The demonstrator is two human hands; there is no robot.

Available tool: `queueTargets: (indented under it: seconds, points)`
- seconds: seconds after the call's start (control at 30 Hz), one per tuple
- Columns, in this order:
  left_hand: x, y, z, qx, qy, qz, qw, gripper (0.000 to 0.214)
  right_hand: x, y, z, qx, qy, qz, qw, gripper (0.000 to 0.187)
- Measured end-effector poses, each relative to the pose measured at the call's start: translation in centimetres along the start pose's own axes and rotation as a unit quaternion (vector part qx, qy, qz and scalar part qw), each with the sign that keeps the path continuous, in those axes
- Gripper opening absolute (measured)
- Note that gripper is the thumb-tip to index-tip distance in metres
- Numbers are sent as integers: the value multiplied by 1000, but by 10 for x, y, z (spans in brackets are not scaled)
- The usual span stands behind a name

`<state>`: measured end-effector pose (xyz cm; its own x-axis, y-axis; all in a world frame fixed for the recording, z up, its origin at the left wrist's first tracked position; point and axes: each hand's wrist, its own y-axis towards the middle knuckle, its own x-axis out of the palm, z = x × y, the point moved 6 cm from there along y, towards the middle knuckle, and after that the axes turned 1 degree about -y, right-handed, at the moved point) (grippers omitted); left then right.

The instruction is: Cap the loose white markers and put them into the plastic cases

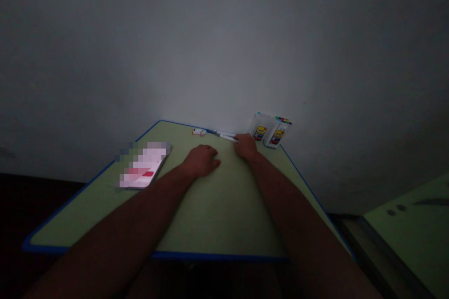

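My left hand [201, 160] rests palm down on a green table [217, 205] with a blue rim, its fingers loosely curled and nothing seen in them. My right hand [245, 145] reaches to the far side of the table, where its fingers close on a white pen [227, 137] lying near the wall. A second thin pen [214, 132] lies just behind it. A small white and red eraser-like piece [199, 132] sits to the left of the pens.
Two packs of coloured markers [270, 131] lean against the wall at the table's far right corner. A pink and white booklet [143, 170] lies on the left of the table. Another green table [414, 224] stands at the right. The room is dim.
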<state>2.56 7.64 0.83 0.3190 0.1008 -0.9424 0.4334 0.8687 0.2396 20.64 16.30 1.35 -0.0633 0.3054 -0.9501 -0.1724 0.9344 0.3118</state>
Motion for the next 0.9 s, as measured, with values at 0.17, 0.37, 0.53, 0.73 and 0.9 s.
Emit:
queueTargets:
  seconds: [0.17,0.37,0.53,0.73,0.9]
  points:
    - [-1,-1,1,-6,-2,-2,1000,47,-3,-2,-3,14,20,-8,1000,33]
    - [1,0,0,-5,2,-2,1000,47,-4,-8,-5,26,68,-41,996,33]
    - [5,2,-2,0,7,5,1000,50,-10,-25,-7,8,87,-69,994,30]
    - [7,3,-4,6,5,2,1000,55,-17,-53,4,49,223,-128,965,26]
    - [12,7,-10,12,-1,1,1000,57,-13,-74,20,169,444,-153,867,18]
